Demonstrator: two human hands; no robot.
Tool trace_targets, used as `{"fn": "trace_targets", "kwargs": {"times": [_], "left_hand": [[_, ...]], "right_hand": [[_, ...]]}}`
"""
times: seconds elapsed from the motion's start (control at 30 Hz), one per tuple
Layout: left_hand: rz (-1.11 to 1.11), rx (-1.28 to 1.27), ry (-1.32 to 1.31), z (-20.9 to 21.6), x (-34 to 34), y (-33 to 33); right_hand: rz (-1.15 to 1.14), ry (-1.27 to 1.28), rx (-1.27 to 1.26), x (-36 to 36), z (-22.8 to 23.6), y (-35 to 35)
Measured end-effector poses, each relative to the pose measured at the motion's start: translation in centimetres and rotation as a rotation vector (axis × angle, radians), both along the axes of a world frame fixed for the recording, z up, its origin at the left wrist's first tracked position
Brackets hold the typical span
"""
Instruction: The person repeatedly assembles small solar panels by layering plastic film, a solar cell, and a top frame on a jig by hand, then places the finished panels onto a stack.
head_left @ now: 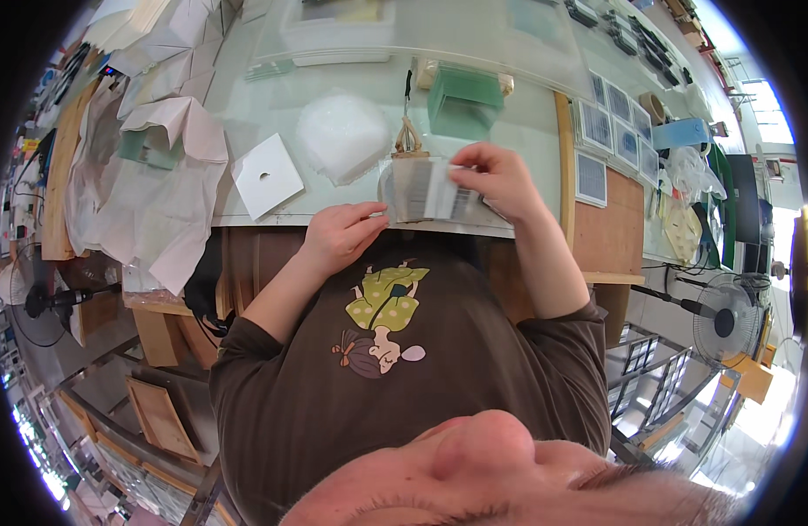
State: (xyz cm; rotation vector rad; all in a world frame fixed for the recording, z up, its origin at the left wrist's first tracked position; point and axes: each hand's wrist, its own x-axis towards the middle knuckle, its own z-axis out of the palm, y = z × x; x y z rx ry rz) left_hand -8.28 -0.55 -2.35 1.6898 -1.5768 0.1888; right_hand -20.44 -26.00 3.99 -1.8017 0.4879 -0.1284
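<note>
Head view: a broad pale-green smooth-topped worktable (246,110) stretches beyond the seated person, who wears a dark brown shirt (474,351) with a cartoon figure printed on the chest. Next in size, a large translucent flat sheet (474,39) lies across the far part of the table, and a draped, creased mass of white paper (189,136) hangs over the left edge. A round white-bladed fan (724,323) stands off to the right, beyond a long pale wooden strip (565,167) along the table's right side. Near the middle sits a rounded, frosty white mound (344,136); right of it stands a green, see-through rectangular block (465,103). The left hand (342,235) is at the near edge, fingers stretched forward and close together, with no hold visible; its fingertips are beside the left side of the striped piece, and whether they touch it cannot be told. The right hand (496,180) has thumb and fingers pinched nearly together on the upper right part of that piece. Left of the mound lies a white square card with a small round hole (277,186). Smaller, the flat clear piece with grey stripes (439,195) is between the hands at the table's near edge, in front of the green block. Smallest is a brown ring-shaped roll (652,108) at the far right.
</note>
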Motion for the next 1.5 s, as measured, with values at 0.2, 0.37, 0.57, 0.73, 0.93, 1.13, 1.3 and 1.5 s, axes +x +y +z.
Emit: {"fn": "trace_targets", "kwargs": {"times": [0.2, 0.37, 0.57, 0.73, 0.93, 1.13, 1.3, 1.5], "left_hand": [[0.007, 0.023, 0.004, 0.2, -0.2, -0.1], [0.012, -0.002, 0.003, 0.1, -0.2, -0.2], [0.007, -0.009, -0.001, 0.2, -0.2, -0.3], [0.001, 0.013, -0.001, 0.4, -0.1, -0.2], [-0.001, 0.033, 0.005, 0.3, -0.1, -0.2], [-0.004, 0.031, -0.003, 0.4, -0.1, -0.1], [-0.004, 0.023, -0.004, 0.4, -0.1, 0.0], [-0.012, 0.035, -0.021, 0.6, 0.0, 0.0]], "right_hand": [[0.042, 0.053, -0.011, 2.7, -1.5, 2.0], [0.039, 0.067, -0.012, 3.2, -1.8, 2.3], [0.047, 0.079, -0.053, 3.5, -2.3, 2.4], [0.049, 0.062, -0.062, 3.4, -2.1, 2.5], [-0.016, -0.021, -0.234, 3.2, -1.6, 2.7], [-0.063, -0.08, -0.312, 0.8, -2.8, 1.0], [0.013, -0.125, -0.442, 0.1, -3.9, 1.5], [0.031, -0.122, -0.56, 0.4, -3.6, 1.8]]}}
